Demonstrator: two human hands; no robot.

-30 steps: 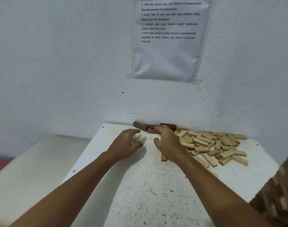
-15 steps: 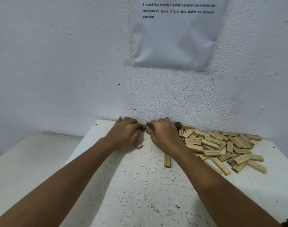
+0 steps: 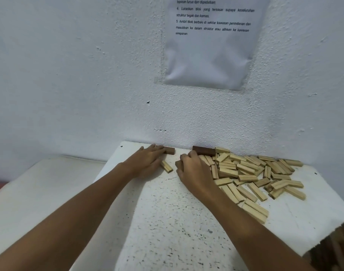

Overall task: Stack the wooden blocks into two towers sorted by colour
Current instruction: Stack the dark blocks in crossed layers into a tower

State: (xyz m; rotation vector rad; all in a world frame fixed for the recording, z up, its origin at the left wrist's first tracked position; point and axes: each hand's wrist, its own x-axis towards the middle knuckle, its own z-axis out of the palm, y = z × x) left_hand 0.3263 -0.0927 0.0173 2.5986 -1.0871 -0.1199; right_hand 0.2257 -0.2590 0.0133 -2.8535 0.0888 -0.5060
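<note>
Wooden blocks, pale pile (image 3: 251,173) lying on the white desk (image 3: 167,222) by the wall; left hand (image 3: 147,160) resting flat, fingers straight, touching a dark block (image 3: 170,150); right hand (image 3: 194,169), fingers curling round another dark block (image 3: 179,164), beside the pile; third dark block (image 3: 204,150) lying behind it

A single head-worn, wide-angle view looks forward and down from the person's own position, close over the white worktop (image 3: 167,222). It faces the white wall (image 3: 69,75) at the worktop's far edge, with both forearms entering from the bottom of the frame.
</note>
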